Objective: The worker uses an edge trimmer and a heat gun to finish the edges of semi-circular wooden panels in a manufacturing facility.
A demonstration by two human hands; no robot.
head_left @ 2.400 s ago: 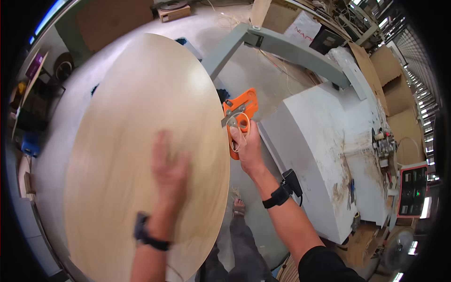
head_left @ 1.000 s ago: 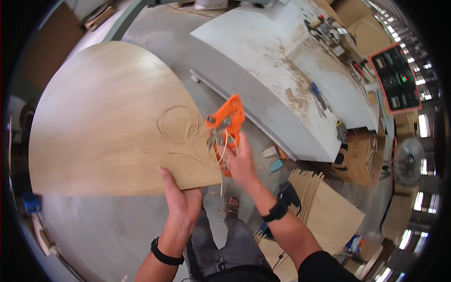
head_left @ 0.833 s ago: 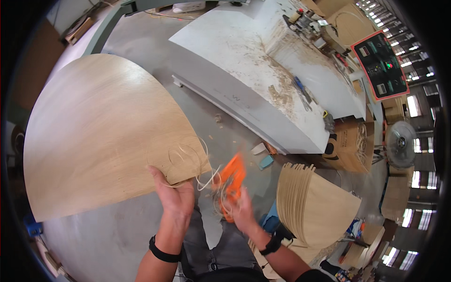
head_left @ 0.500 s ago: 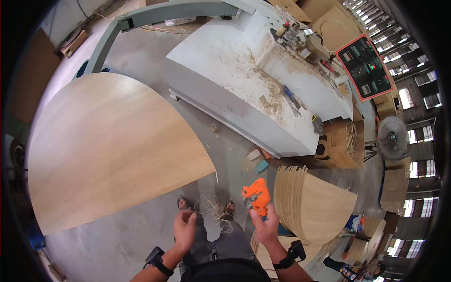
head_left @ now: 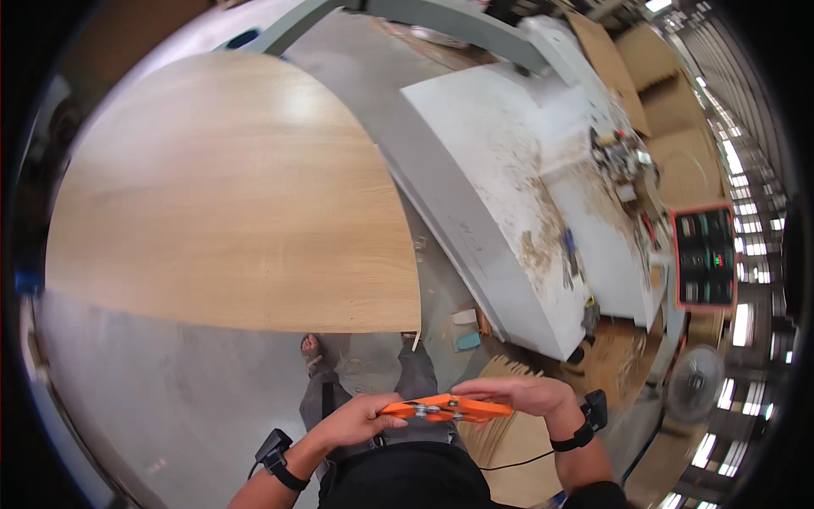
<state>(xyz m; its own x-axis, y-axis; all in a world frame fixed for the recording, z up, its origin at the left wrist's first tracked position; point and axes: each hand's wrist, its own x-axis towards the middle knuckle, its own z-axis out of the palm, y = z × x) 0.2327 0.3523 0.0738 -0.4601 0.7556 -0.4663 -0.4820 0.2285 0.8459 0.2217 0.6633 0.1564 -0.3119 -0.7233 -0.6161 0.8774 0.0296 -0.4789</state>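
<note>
An orange hand-held edge-banding trimmer (head_left: 441, 409) with small metal parts lies level across both hands in front of my waist. My left hand (head_left: 366, 417) is closed round its left end, thumb below and fingers on top. My right hand (head_left: 517, 393) lies flat along the trimmer's upper right side, fingers stretched out toward the left. A large wood-grain panel (head_left: 237, 204) with a curved edge is ahead on the left. From its near right corner a thin strip of edge banding (head_left: 416, 341) sticks out.
A white machine (head_left: 483, 195) littered with shavings stands to the right, with a control panel (head_left: 705, 259) beyond it. Several stacked curved panels (head_left: 509, 441) lie at my right. A fan (head_left: 695, 382) stands farther right. Small blocks (head_left: 467, 341) rest on the floor.
The trimmer has gone from my right hand into my left, and has turned level. My right hand has loosened and flattened over it. The view has shifted, bringing the large panel nearer.
</note>
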